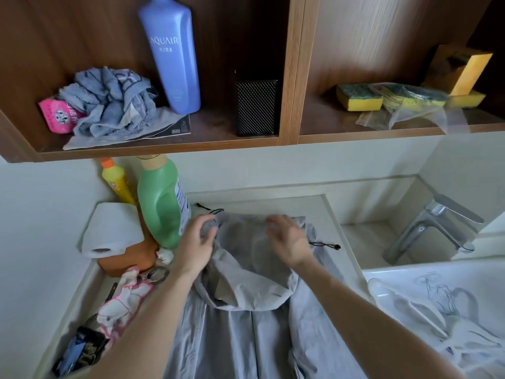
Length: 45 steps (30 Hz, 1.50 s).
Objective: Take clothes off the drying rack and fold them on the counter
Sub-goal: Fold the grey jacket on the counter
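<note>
Two hands on the pale grey thin hooded jacket, lying on the pale counter just right of the tall green plastic detergent bottle. L hand pinches hood rim; R hand, blurred, looks open. Best: flatten hood, tuck cords in, then fold.

Quick tally at the counter!
Three bottles: blue bottle on the far left shelf, green bottle and yellow bottle below; one paper roll, one grey garment, one tap right, two hands: left hand, right hand.
</note>
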Available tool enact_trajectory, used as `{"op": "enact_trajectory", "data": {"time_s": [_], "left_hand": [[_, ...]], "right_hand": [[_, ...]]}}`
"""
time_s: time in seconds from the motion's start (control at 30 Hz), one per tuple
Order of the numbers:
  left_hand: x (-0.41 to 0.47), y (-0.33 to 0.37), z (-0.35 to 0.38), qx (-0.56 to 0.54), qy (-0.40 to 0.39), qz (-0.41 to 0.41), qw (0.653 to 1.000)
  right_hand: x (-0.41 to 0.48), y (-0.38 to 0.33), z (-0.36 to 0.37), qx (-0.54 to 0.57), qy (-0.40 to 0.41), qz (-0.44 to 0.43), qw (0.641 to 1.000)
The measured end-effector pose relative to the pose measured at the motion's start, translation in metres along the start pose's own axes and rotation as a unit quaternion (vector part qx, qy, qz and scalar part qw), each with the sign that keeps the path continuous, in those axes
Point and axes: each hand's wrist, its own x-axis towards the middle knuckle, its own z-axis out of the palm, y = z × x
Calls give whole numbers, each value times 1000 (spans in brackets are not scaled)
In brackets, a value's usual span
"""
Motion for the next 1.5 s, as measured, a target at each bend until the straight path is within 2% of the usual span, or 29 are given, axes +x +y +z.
{"op": "enact_trajectory", "data": {"time_s": [0.03, 0.07, 0.13, 0.2, 0.23, 0.3, 0.5, 0.6, 0.63, 0.67, 0.7, 0.73, 0.77, 0.83, 0.9, 0.93, 1.0, 1.1, 1.27, 1.33, 1.4, 1.5], "left_hand": [[-1, 9, 10, 12, -66, 25, 997], [-4, 16, 20, 47, -140, 35, 988], [-8, 3, 38, 184, -261, 3, 947], [-20, -25, 48, 312, -334, -69, 887], [-27, -37, 49, 349, -346, -85, 867], [-35, -49, 51, 385, -351, -84, 850], [-14, -53, 61, 374, -360, -118, 846], [19, -34, 54, 400, -410, -143, 807], [35, -24, 52, 394, -401, -133, 816], [53, -14, 49, 366, -348, -105, 857], [70, -7, 46, 328, -268, -69, 903], [83, -3, 46, 298, -185, -29, 936], [93, -6, 47, 287, -134, -3, 949], [102, -23, 50, 289, -149, -30, 945], [103, -48, 57, 286, -199, -115, 930], [103, -59, 58, 265, -200, -152, 931], [109, -68, 59, 218, -162, -185, 944], [124, -61, 58, 187, -86, -172, 963], [163, -53, 57, 153, 10, -138, 979], [181, -53, 59, 143, 3, -138, 980], [184, -54, 67, 140, -37, -146, 979], [159, -68, 89, 209, -57, -52, 975]], "right_hand": [[-4, 0, 14, -82, -32, -54, 995], [-9, 4, 27, -146, -74, -71, 984], [-22, 25, 40, -244, -160, -32, 956], [-38, 53, 42, -293, -199, 31, 935], [-44, 65, 41, -297, -202, 53, 932], [-47, 75, 39, -289, -193, 69, 935], [-20, 80, 42, -298, -205, 70, 930], [3, 82, 41, -296, -228, 65, 925], [17, 82, 36, -280, -234, 63, 929], [33, 82, 29, -246, -228, 66, 940], [50, 83, 19, -205, -210, 76, 953], [64, 84, 10, -180, -194, 91, 960], [75, 86, 0, -180, -184, 107, 960], [86, 93, -10, -206, -219, 137, 944], [88, 97, -7, -196, -276, 163, 927], [87, 98, -1, -176, -276, 175, 929], [91, 98, 8, -151, -211, 183, 948], [113, 89, 12, -150, -123, 151, 969], [157, 78, 15, -140, -54, 121, 981], [172, 84, 19, -133, -45, 121, 983], [175, 95, 30, -139, -44, 112, 983], [161, 116, 50, -156, -58, 79, 983]]}}
